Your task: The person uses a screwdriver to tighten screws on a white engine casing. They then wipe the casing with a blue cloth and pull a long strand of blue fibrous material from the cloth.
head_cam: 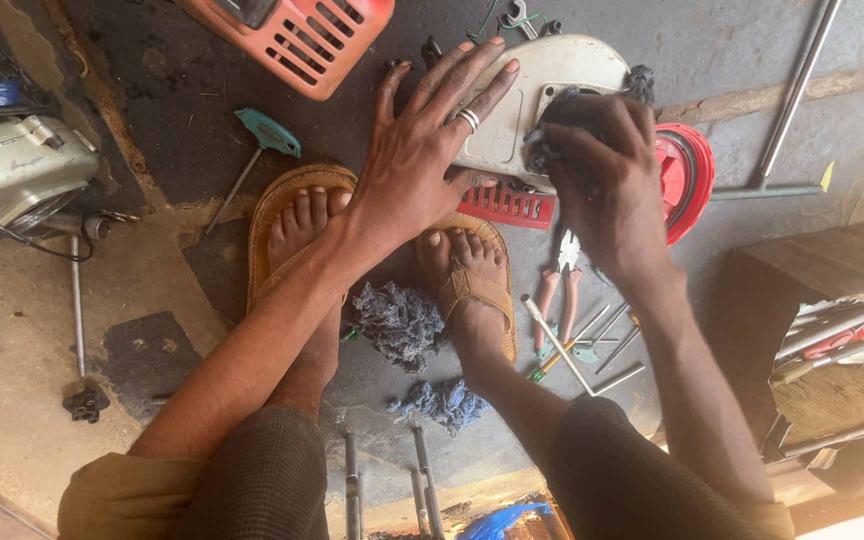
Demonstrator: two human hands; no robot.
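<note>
- White machine cover (542, 85) lies on the floor (152, 110), just ahead of the person's sandalled feet; this is the piece being worked on.
- Left hand (422, 150) is spread flat, fingers splayed, palm pressing on the cover's near-left edge. It grips nothing; judged to be pinning the cover so it does not slide.
- Right hand (602, 170) is closed around a dark rag (562, 125), bunched against the cover's right part, apparently wiping it; the contact spot is hidden under the fingers.
- Red round part (687, 175) sits touching the cover's right side, partly under the right wrist.
- Red grille strip (507, 205) shows at the cover's near edge.
- Pliers (557, 285) and loose metal rods lie nearer the person than the cover, beside the right foot.
- Wad of blue-grey waste cloth (397, 320) rests between the feet, within reach.
- Teal-handled T-wrench (257, 145) lies left of the cover; orange vented housing (297, 35) is beyond it.
</note>
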